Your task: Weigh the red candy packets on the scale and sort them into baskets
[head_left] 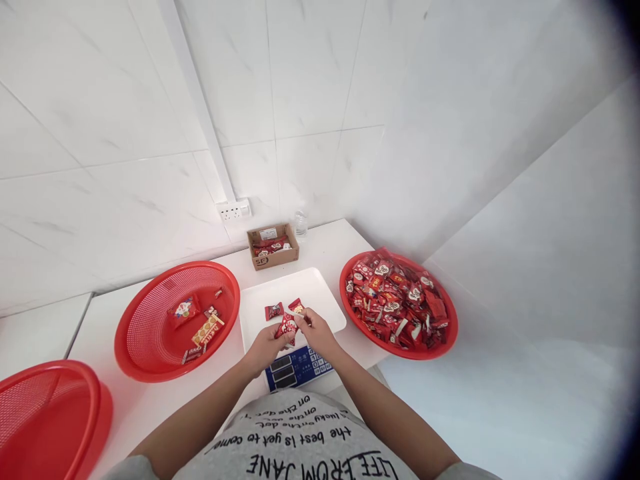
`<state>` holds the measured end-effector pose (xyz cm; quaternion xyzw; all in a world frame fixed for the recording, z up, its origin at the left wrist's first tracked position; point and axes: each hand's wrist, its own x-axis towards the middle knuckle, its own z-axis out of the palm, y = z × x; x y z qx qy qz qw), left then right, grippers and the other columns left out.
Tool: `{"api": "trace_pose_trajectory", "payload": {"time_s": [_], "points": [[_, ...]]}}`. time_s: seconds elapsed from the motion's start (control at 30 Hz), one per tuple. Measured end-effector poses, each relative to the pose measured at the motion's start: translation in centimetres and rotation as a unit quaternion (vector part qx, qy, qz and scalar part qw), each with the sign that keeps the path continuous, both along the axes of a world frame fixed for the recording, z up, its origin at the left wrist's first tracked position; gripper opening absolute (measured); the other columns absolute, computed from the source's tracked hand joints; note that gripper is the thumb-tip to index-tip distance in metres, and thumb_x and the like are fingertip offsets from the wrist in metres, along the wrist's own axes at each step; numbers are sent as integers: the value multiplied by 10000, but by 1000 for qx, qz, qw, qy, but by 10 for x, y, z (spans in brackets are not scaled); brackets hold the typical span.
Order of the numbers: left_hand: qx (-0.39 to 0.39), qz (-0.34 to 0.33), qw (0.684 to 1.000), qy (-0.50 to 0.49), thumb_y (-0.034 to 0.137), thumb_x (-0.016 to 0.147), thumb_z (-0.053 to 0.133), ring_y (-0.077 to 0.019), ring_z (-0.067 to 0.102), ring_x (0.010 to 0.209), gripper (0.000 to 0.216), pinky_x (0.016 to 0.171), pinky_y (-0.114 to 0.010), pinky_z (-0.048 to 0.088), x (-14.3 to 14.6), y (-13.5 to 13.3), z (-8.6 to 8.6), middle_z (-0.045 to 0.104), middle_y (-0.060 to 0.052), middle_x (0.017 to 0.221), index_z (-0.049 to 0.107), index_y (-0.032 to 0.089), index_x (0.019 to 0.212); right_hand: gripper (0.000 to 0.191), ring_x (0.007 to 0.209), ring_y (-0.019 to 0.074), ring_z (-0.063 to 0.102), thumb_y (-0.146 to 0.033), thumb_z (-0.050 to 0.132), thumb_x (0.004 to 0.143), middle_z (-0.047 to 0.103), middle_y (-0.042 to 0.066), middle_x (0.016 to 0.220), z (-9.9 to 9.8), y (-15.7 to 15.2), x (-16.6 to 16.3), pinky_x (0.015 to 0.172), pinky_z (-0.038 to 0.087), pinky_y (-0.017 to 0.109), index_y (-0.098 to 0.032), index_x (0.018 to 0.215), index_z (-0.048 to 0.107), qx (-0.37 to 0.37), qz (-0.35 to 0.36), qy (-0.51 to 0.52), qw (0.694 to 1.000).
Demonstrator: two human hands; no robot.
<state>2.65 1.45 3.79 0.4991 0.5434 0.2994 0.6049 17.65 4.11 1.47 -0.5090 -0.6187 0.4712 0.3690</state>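
Observation:
Both hands hold one red wrapped snack packet [287,327] above the front part of a white scale tray [320,287]. My left hand [267,348] grips its left side, and my right hand [318,333] pinches its right edge. Behind them on the tray lie two small packets: a dark red one [274,311] to the left, and a red one with a pale patch [297,306] close to my right fingertips. The scale's blue panel [295,369] shows below my wrists, partly covered by my arms.
A red basket heaped with red packets [453,333] stands on the right. On the left, another red basket [131,333] holds several packets; a third [90,393] is at lower left. A cardboard box [280,259] and a clear cup [301,223] stand near the wall socket [233,211].

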Motion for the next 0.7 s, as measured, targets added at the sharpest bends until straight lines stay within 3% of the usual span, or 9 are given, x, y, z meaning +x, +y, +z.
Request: {"api": "trace_pose_trajectory", "payload": {"time_s": [0.17,0.3,0.4,0.5,0.6,0.7], "points": [[-20,1,1000,17,523,686,579,-117,514,613,367,589,-242,423,-3,0,-4,556,15,657,544,162,743,233,690,137,528,-411,433,813,580,-16,728,-6,-2,2,673,409,264,-204,748,519,-7,-7,-22,1000],[-7,-43,987,153,584,734,470,-133,512,566,425,556,-254,406,-12,7,-12,569,-2,623,536,167,682,189,755,151,553,-370,425,816,601,3,796,-11,0,9,739,427,293,-207,797,519,0,-50,-34,998],[58,-67,936,341,569,784,403,-190,557,656,433,601,-295,417,-21,12,-15,598,-36,665,564,174,709,170,816,161,564,-330,435,811,614,27,895,-15,1,14,773,437,307,-205,873,533,10,-64,-48,997],[157,-56,864,475,464,807,454,-251,569,894,346,720,-357,443,-26,11,-19,624,-92,936,573,186,975,197,914,180,548,-265,447,805,602,59,1002,-17,0,18,817,431,324,-198,959,550,48,-45,-113,991],[290,-101,816,490,332,819,494,-269,419,1186,390,935,-420,372,-25,8,-29,491,-97,1265,486,241,1198,263,1028,205,492,-197,455,799,575,85,1091,-16,-2,18,897,386,347,-185,1041,559,96,7,-220,971],[313,-158,811,468,260,836,474,-278,264,1307,437,1018,-467,295,-24,11,-44,359,-78,1400,433,264,1271,340,1091,216,445,-180,466,802,535,89,1180,-17,-1,15,949,342,350,-183,1135,535,117,52,-290,949]]}}
